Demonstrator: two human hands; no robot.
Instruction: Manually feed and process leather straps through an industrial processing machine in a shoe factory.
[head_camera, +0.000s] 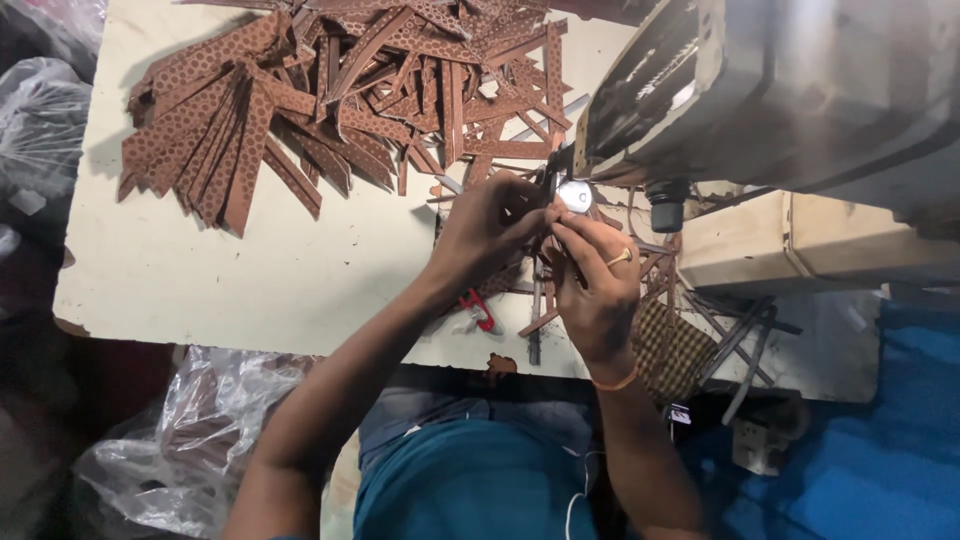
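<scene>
My left hand (485, 232) and my right hand (598, 285) meet under the head of a grey sewing machine (780, 90), near its shiny round presser part (575, 195). Both pinch a narrow brown perforated strip (548, 235) between the fingertips; most of that strip is hidden by my fingers. My right hand wears a gold ring and a thin orange band at the wrist. A red-handled small tool (480, 310) lies on the table just below my left wrist.
A big heap of brown perforated strips (330, 90) covers the back of the cream table (230, 270). More strips and a woven patch (672, 345) lie right of my hands. Clear plastic bags (190, 440) sit on the floor left; blue cloth (860, 450) lies right.
</scene>
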